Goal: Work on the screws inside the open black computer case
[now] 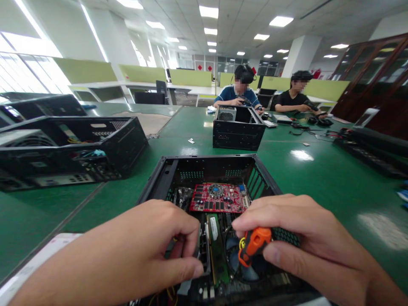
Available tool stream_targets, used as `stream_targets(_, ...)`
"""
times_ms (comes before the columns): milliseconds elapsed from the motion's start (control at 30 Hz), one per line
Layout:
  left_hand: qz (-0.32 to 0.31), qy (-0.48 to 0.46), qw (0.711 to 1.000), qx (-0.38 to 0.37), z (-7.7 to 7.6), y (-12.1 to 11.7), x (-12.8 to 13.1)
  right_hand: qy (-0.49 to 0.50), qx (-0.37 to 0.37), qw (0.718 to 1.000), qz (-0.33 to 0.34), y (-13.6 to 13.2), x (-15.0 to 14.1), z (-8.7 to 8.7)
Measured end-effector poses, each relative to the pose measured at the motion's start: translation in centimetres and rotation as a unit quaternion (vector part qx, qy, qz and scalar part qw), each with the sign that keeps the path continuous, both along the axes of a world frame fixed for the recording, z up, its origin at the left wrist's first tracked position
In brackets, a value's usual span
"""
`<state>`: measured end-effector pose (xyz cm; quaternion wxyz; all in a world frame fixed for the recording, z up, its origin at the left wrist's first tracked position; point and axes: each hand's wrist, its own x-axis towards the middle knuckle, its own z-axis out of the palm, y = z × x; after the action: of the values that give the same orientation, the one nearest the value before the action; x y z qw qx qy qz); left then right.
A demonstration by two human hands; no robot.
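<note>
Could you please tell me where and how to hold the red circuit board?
Probably take the red circuit board by its left and right ends, from above: the case is open on top, while a round fan and chips crowd its visible face. I cannot tell whether it is seated.

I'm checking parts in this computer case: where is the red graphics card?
In the head view, the red graphics card is just right of centre, inside the open computer case, beyond the green RAM stick.
</note>
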<state>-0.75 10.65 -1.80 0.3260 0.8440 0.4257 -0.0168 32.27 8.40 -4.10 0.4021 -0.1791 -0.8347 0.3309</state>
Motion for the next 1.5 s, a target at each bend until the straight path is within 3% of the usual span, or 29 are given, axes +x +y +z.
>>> stream_targets(67, 0.0, 0.003, 1.0, -0.001, 0.0, 0.0, 0.0, 0.007, 0.022, 1.0, 0.02, 0.3, -0.1, -0.2)
stream_targets(233, 0.0, 0.01, 1.0, -0.001, 0.2, -0.1, 0.2, -0.038, -0.005, 0.998, -0.045, -0.8, 0.3, 0.0)
stream_targets(400, -0.002, 0.006, 1.0, 0.011, 0.2, -0.1, 0.2, -0.061, 0.008, 0.997, -0.036, -0.8, 0.3, 0.1)
stream_targets(667, -0.006, 0.0, 1.0, 0.016, -0.2, -0.3, -0.1, 0.052, 0.085, 0.995, 0.017, 0.7, -0.7, -2.5)
stream_targets(867, -0.001, -0.001, 1.0, 0.016, 0.1, -0.2, 0.0, -0.081, 0.033, 0.996, -0.01, -0.4, 0.0, 0.0)
stream_targets(1033, 0.006, 0.006, 1.0, 0.021, 0.3, -0.3, 0.2, -0.073, 0.003, 0.997, -0.005, 0.0, -0.3, 0.4)
stream_targets(1200, 0.012, 0.002, 1.0, 0.019, 0.6, -0.6, 0.2, -0.045, 0.032, 0.998, -0.025, 0.5, -0.6, -0.3)
stream_targets(1400, 0.013, -0.004, 1.0, 0.02, 0.5, -0.5, 0.2, -0.043, 0.082, 0.994, -0.065, 0.6, -0.8, 0.0)
stream_targets(1500, 0.012, -0.005, 1.0, 0.019, 0.5, -0.6, 0.2, -0.048, 0.126, 0.983, -0.122, 0.4, -0.8, -0.2)
